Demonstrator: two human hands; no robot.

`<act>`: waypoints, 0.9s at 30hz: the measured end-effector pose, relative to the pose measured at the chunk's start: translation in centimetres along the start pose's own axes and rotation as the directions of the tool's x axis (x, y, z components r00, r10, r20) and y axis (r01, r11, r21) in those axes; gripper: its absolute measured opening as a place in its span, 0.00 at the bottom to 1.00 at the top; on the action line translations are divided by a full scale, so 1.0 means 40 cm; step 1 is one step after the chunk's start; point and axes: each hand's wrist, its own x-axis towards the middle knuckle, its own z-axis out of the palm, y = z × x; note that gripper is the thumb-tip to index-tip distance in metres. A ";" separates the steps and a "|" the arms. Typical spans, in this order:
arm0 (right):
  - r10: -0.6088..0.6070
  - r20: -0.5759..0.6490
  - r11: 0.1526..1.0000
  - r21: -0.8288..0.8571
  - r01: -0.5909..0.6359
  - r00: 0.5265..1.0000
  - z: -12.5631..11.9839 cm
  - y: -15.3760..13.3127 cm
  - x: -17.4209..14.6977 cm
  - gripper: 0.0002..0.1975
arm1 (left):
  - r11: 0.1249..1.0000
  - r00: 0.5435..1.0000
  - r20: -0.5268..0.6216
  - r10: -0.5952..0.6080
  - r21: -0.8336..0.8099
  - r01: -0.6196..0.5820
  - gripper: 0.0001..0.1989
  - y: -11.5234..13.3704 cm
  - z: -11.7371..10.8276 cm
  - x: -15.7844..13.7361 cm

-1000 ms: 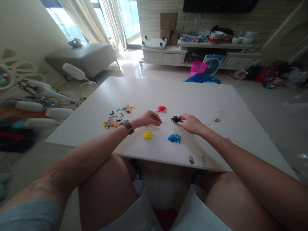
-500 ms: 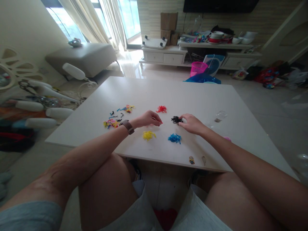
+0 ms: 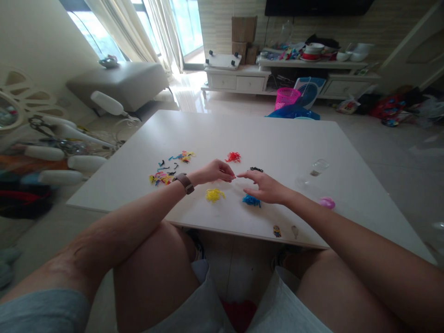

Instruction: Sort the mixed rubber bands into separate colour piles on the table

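My left hand (image 3: 218,171), a watch (image 3: 183,182) on its wrist, pinches a small red band-like piece (image 3: 234,176) between thumb and fingertips. Just right of it, my right hand (image 3: 267,186) has thumb and index finger apart, the index tip close to the red piece; contact cannot be told. Beneath the right hand is a blue pile (image 3: 250,200), partly covered, and behind it a black pile (image 3: 256,169), mostly hidden. A yellow pile (image 3: 214,195) lies in front of my left hand, a red pile (image 3: 233,157) beyond it.
Mixed coloured pieces (image 3: 161,178) lie at the left of the white table (image 3: 215,129), with another mixed heap (image 3: 185,156) behind. On the right are a clear container (image 3: 319,166) and a pink item (image 3: 326,202). A small yellow figure (image 3: 276,231) lies near the front edge.
My right hand has left the black pile and moved left and toward me, its thumb and index finger now spread beside the left fingertips. The left hand stays in place with its pinch.
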 end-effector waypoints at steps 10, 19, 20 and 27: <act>-0.079 0.079 0.997 0.030 0.077 0.994 0.001 -0.003 -0.001 0.26 | 0.999 0.997 0.073 -0.004 -0.038 0.007 0.12 0.015 0.008 -0.005; -0.034 0.028 0.998 0.054 0.033 0.999 0.004 -0.004 -0.001 0.23 | 0.992 0.996 0.094 -0.002 -0.124 0.014 0.17 0.007 0.006 -0.004; -0.029 0.019 0.998 0.058 0.028 0.999 0.006 -0.003 0.000 0.22 | 0.993 0.994 0.107 0.006 -0.118 0.007 0.17 0.006 0.005 -0.004; 0.016 -0.100 0.991 0.134 -0.003 0.995 0.022 0.003 0.008 0.15 | 0.986 0.989 0.149 0.005 -0.168 0.020 0.17 0.010 0.015 -0.004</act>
